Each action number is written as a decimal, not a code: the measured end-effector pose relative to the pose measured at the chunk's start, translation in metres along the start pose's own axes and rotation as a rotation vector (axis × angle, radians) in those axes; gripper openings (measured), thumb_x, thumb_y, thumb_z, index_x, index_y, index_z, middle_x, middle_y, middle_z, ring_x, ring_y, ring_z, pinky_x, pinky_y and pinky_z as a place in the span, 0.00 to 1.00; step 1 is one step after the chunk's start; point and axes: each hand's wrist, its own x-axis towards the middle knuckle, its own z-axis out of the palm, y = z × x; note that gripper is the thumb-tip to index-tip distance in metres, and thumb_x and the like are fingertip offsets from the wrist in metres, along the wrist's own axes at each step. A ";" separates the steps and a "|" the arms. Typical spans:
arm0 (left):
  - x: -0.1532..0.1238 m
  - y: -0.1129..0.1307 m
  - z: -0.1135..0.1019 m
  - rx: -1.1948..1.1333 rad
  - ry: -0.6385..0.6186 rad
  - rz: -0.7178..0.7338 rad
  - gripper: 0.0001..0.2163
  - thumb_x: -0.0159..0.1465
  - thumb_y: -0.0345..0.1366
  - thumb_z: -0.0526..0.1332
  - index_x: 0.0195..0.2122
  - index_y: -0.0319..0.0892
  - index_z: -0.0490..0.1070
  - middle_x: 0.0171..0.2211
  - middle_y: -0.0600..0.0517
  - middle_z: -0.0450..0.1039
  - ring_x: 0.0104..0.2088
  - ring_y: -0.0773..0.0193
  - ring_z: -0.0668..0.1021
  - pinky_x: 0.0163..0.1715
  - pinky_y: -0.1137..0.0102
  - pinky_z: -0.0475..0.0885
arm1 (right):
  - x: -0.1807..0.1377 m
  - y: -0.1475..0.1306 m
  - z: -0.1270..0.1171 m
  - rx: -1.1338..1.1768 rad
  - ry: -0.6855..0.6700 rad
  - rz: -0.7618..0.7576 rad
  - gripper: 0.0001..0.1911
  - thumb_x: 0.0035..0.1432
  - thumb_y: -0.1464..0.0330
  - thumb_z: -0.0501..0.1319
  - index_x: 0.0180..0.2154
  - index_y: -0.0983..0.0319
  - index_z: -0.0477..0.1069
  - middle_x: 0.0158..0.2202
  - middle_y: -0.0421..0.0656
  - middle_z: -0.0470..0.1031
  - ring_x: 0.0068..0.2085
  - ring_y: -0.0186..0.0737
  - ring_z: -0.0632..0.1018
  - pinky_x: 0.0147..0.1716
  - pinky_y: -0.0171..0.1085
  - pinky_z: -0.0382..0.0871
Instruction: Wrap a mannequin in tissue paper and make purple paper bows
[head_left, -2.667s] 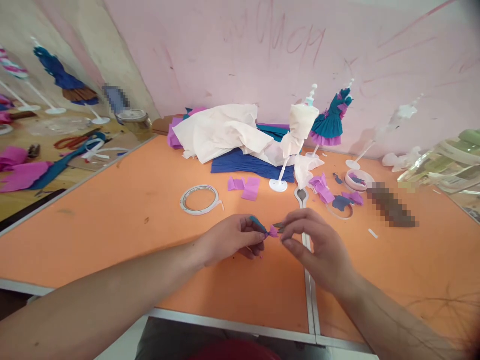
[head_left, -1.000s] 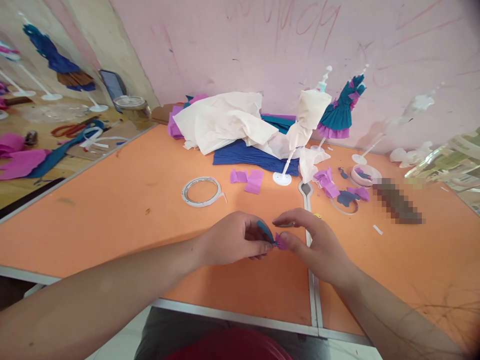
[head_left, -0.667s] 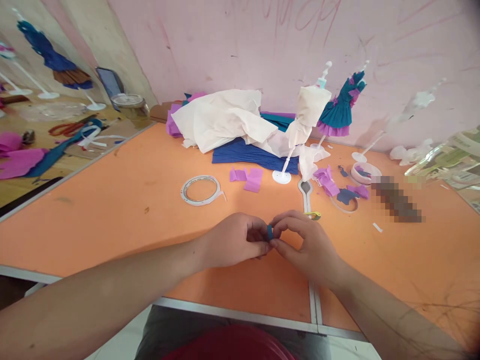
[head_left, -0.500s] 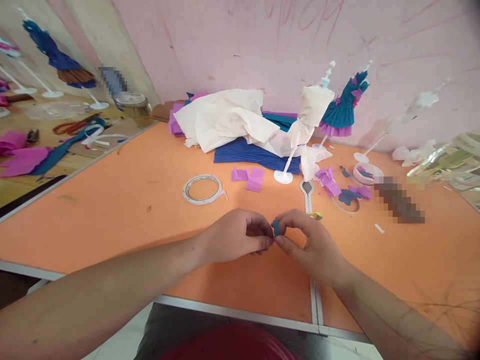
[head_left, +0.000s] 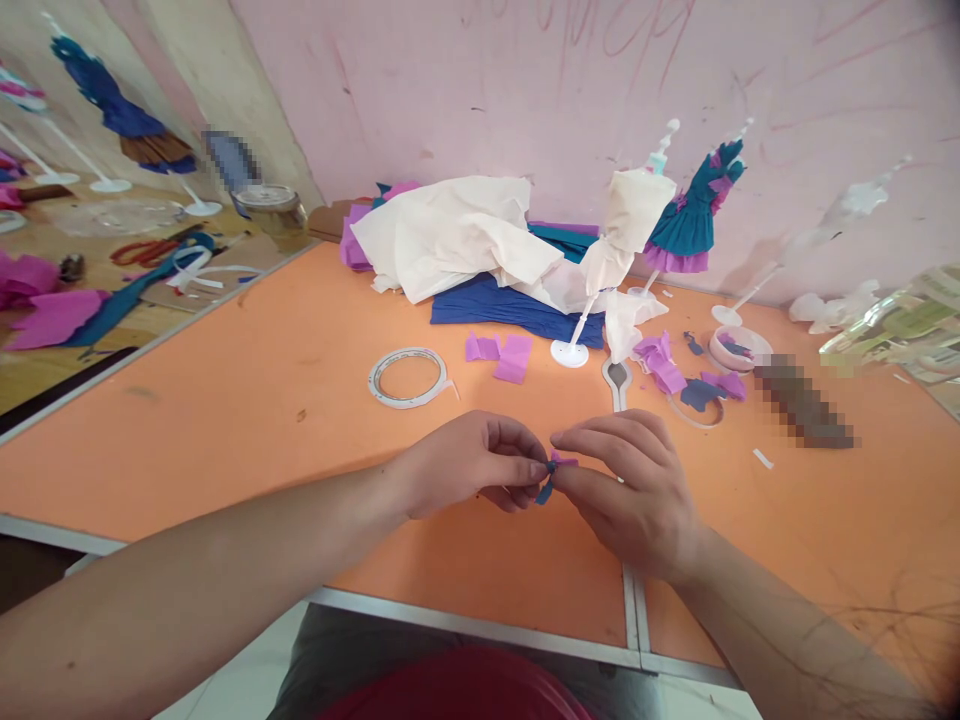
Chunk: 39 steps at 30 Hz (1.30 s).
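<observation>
Between the fingertips of my left hand (head_left: 480,462) is a small twisted piece of blue and pink crepe paper (head_left: 551,467), pinched by thumb and forefinger. My right hand (head_left: 637,485) meets it from the other side. Its thumb and fingers are bent around the pink end, and its lower fingertips touch the piece. Both hands are just above the orange table (head_left: 225,420). Beyond them, two cut pink paper pieces (head_left: 514,358) lie flat beside a roll of double-sided tape (head_left: 407,378).
A small dress stand wrapped in white paper (head_left: 630,215) stands behind the hands, with a teal-dressed stand (head_left: 690,222) further back. White sheets (head_left: 450,235) cover folded blue paper (head_left: 495,305). Paper scraps (head_left: 660,365) and a round white dish (head_left: 750,355) lie to the right.
The blue piece has turned and sits lower between the fingertips, and a pink part now shows. My right hand's fingers have straightened and spread over it. The left hand stays nearly in place.
</observation>
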 end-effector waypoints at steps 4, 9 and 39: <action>0.005 -0.006 -0.001 -0.109 0.004 0.025 0.11 0.55 0.42 0.68 0.34 0.40 0.75 0.27 0.53 0.75 0.28 0.69 0.76 0.30 0.75 0.73 | -0.003 0.001 -0.006 -0.153 0.060 -0.059 0.14 0.54 0.75 0.63 0.40 0.50 0.72 0.50 0.35 0.75 0.48 0.42 0.75 0.49 0.46 0.62; 0.005 -0.008 0.000 -0.164 0.138 0.154 0.10 0.55 0.41 0.69 0.33 0.41 0.74 0.27 0.54 0.75 0.29 0.69 0.77 0.31 0.73 0.73 | -0.001 -0.010 -0.016 0.226 0.204 0.298 0.08 0.54 0.74 0.58 0.36 0.56 0.69 0.36 0.41 0.74 0.37 0.39 0.74 0.36 0.41 0.68; 0.004 -0.009 0.009 -0.053 0.147 0.222 0.11 0.57 0.44 0.66 0.34 0.41 0.74 0.32 0.53 0.73 0.35 0.65 0.77 0.38 0.68 0.75 | 0.009 -0.015 0.000 1.101 -0.024 1.116 0.14 0.48 0.58 0.69 0.32 0.60 0.74 0.31 0.41 0.75 0.31 0.34 0.75 0.30 0.36 0.73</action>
